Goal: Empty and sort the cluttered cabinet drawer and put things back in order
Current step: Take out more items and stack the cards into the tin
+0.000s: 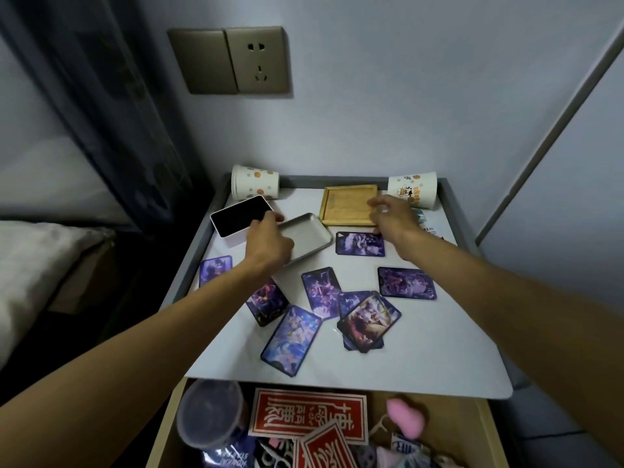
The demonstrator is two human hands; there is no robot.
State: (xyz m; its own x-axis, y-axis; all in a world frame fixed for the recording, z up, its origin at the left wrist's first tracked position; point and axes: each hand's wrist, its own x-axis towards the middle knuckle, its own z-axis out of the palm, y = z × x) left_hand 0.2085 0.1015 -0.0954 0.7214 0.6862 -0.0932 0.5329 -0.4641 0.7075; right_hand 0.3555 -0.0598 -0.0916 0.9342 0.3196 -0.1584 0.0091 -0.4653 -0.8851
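On the white cabinet top (422, 349) my left hand (270, 243) grips the near corner of an open pink tin box (241, 216). Its silver lid (305, 236) lies beside the hand, partly under it. My right hand (393, 216) hovers with loosely curled fingers over the right edge of a wooden tray (347, 204); whether it touches is unclear. Several purple picture cards (319, 292) lie scattered across the top. Below, the open drawer (449, 423) holds red packets (307, 413), a round dark container (211, 413), a pink object (405, 417) and other clutter.
Two paper cups lie on their sides at the back, one on the left (255, 182) and another on the right (412, 190). A wall socket (231, 60) sits above. A bed with a pillow (44, 265) is on the left, past a dark gap.
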